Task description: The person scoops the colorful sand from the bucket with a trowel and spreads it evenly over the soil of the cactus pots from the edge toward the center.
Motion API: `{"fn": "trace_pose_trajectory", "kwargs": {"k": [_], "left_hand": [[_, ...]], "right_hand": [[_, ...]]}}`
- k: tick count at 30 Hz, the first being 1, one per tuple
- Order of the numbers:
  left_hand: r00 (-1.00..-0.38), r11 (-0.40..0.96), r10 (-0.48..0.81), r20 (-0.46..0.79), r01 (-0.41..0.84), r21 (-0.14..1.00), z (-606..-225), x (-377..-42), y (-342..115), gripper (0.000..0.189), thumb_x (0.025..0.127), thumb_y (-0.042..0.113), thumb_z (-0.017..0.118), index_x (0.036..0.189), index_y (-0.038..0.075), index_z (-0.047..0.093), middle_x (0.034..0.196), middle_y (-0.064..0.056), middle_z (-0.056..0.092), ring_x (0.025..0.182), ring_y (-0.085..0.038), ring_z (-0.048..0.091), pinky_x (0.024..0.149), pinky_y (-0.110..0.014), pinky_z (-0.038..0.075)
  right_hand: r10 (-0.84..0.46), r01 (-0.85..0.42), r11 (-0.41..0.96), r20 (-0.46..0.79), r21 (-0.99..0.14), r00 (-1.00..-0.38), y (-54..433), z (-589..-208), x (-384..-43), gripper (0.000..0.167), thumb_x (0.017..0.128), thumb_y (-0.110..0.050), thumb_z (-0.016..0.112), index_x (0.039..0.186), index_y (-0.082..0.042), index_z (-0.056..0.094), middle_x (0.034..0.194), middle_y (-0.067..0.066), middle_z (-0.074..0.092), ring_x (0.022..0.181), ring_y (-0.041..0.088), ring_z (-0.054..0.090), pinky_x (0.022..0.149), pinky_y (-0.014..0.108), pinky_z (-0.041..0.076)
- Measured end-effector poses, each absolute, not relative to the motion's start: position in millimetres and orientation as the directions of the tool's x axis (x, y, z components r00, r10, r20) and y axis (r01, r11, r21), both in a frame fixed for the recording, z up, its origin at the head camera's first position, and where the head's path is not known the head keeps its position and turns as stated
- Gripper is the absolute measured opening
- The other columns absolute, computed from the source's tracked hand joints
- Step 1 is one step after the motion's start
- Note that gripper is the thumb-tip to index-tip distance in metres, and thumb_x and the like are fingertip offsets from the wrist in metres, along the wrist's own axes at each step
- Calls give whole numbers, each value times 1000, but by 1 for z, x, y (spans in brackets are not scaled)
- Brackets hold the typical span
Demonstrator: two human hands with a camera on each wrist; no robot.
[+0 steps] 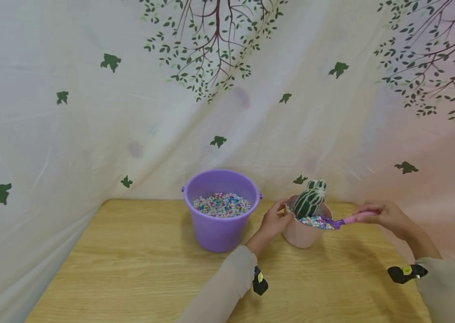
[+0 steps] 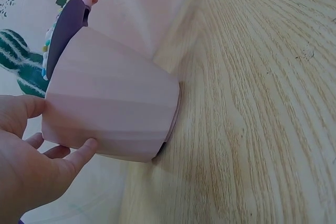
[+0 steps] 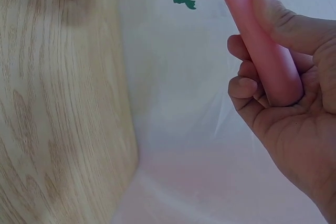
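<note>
A pale pink flower pot (image 1: 303, 235) stands on the table and holds a green, white-striped cactus (image 1: 309, 202). My left hand (image 1: 273, 220) holds the pot at its left side, its thumb at the rim and fingertips against the wall in the left wrist view. My right hand (image 3: 294, 66) grips the pink handle of a small shovel (image 3: 268, 61), fingers curled round it. Its purple blade (image 2: 65, 30) lies over the pot's right rim, bearing multicoloured beads (image 1: 317, 222). Behind the rim, the base of the cactus is hidden.
Left of the pot is a purple bucket (image 1: 219, 233), partly filled with small multicoloured beads (image 1: 222, 205). The wooden table (image 1: 138, 269) ends at the back against a pale cloth (image 1: 162, 134) printed with leaves and branches.
</note>
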State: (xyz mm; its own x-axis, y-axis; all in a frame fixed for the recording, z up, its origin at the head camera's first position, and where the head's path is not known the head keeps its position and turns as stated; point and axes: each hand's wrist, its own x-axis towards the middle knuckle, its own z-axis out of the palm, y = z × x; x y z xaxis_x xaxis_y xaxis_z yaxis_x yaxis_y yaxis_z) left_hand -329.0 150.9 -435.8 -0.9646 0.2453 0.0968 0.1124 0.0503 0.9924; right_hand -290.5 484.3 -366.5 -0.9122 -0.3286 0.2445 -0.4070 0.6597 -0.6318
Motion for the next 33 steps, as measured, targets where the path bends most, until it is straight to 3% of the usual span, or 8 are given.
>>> {"fn": "trace_pose_trajectory", "kwargs": {"k": [9, 15, 21, 33], "left_hand": [[-962, 61, 260, 78, 97, 993, -435, -329, 151, 53, 98, 19, 65, 149, 17, 52, 153, -13, 52, 137, -35, 53, 113, -46, 48], [-965, 41, 245, 88, 101, 994, -437, -330, 151, 49, 99, 18, 63, 147, 22, 55, 153, -9, 53, 138, -31, 54, 113, -41, 49], [-967, 33, 233, 108, 118, 992, -439, -330, 150, 49, 98, 16, 63, 147, 19, 56, 152, -9, 55, 135, -31, 56, 109, -40, 52], [-961, 34, 232, 151, 164, 986, -440, -331, 151, 48, 98, 13, 63, 146, 13, 57, 151, -11, 56, 138, -29, 54, 111, -40, 51]], "right_hand": [[-330, -397, 676, 227, -621, -916, 483, -362, -291, 14, 95, -2, 67, 104, 5, 75, 97, -16, 68, 84, 4, 60, 68, 20, 51], [-296, -341, 709, 179, -617, -938, 480, -357, -290, 13, 95, -7, 68, 102, 0, 76, 92, -11, 69, 81, 6, 57, 67, 21, 49], [-282, -322, 728, 163, -605, -945, 477, -353, -289, 14, 95, -7, 69, 103, 1, 77, 96, -11, 70, 84, 3, 57, 68, 21, 50], [-331, -373, 711, 185, -596, -925, 475, -352, -287, 10, 94, -5, 69, 97, -7, 78, 87, -2, 69, 78, 10, 56, 66, 23, 45]]}}
